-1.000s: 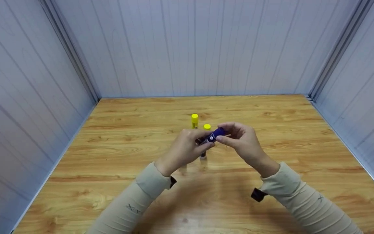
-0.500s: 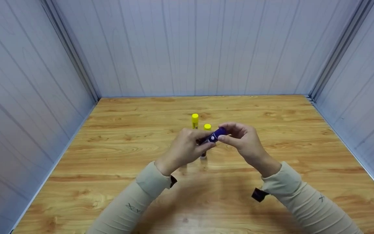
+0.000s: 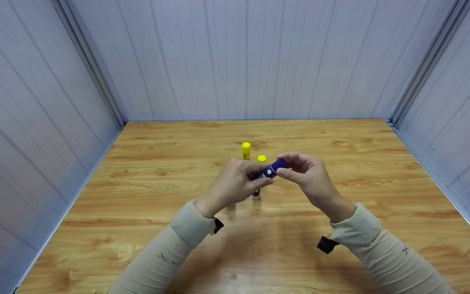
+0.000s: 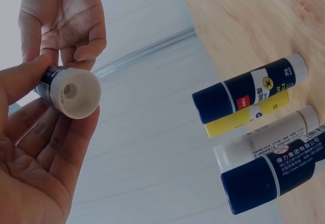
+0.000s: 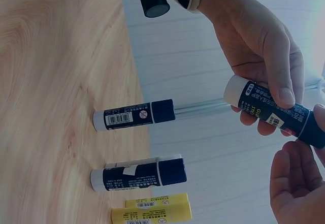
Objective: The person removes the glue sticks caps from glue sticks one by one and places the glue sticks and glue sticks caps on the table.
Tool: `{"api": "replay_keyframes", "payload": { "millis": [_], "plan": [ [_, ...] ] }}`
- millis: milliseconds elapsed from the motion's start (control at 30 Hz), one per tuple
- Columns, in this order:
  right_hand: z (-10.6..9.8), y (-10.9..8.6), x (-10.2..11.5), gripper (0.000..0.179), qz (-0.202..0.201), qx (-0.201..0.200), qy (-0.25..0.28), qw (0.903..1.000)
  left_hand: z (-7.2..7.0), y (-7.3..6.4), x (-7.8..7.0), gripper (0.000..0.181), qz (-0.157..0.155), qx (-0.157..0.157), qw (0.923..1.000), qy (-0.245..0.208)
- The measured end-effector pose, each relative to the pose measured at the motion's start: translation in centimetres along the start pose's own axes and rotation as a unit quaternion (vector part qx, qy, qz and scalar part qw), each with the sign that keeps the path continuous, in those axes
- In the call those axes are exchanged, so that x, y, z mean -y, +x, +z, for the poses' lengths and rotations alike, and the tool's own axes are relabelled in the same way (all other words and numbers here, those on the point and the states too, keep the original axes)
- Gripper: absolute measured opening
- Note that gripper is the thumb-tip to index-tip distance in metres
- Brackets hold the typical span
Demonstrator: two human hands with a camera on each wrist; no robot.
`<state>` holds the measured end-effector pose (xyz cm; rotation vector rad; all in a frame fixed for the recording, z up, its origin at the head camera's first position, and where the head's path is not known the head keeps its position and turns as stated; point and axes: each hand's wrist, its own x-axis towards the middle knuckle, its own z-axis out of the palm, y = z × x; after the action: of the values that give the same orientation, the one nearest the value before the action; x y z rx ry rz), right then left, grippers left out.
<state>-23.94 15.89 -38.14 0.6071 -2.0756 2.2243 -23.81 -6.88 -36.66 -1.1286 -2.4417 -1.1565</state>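
Note:
A glue stick (image 3: 269,172) with a dark blue label is held tilted above the table between the two hands. My left hand (image 3: 235,183) grips its body, thumb on one side and fingers on the other; its white hollow base faces the left wrist camera. My right hand (image 3: 312,177) pinches the dark blue cap (image 5: 311,131) between thumb and fingers. The cap sits on the stick. Below and beyond the hands stand two more blue glue sticks (image 5: 133,116), a white glue stick (image 4: 271,141) and yellow glue sticks (image 3: 246,150), partly hidden by my left hand in the head view.
The wood-grain table (image 3: 145,171) is bounded by white panel walls (image 3: 243,61) at the back and both sides. The upright glue sticks stand close together just under the hands. A black wrist camera (image 3: 327,244) hangs below the right cuff.
Both hands and the glue stick shift very slightly right in the head view, where the whole scene also drifts a little. The grips look the same.

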Motion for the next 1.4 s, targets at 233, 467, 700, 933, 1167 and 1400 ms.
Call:
{"api": "replay_keyframes", "payload": {
  "millis": [233,467,700,933,1167,1400],
  "plan": [
    [-0.4,0.1,0.3,0.027,-0.008,0.023,0.021,0.9995,-0.7,-0.1,-0.4,0.025,-0.022,0.024,0.9993,-0.017],
    [-3.6,0.7,1.6,0.028,-0.081,-0.017,0.063,0.9946,-1.1,-1.6,0.9,0.021,-0.086,0.05,0.9948,-0.021],
    [-3.7,0.6,1.8,0.027,-0.069,-0.027,0.017,0.9971,-1.0,-1.7,1.5,0.024,-0.116,0.032,0.99,-0.074],
    [-3.9,0.3,1.2,0.028,-0.05,0.01,-0.107,0.9929,-1.1,-1.9,1.7,0.022,-0.146,0.008,0.9813,-0.126],
    [-4.2,0.0,-0.1,0.029,-0.048,0.071,-0.18,0.9798,-1.0,-2.4,2.0,0.024,-0.163,0.0,0.9765,-0.141],
    [-4.3,-0.4,-1.4,0.03,-0.024,0.117,-0.229,0.9662,-0.8,-3.0,2.4,0.024,-0.16,-0.006,0.9762,-0.147]
  ]
}}
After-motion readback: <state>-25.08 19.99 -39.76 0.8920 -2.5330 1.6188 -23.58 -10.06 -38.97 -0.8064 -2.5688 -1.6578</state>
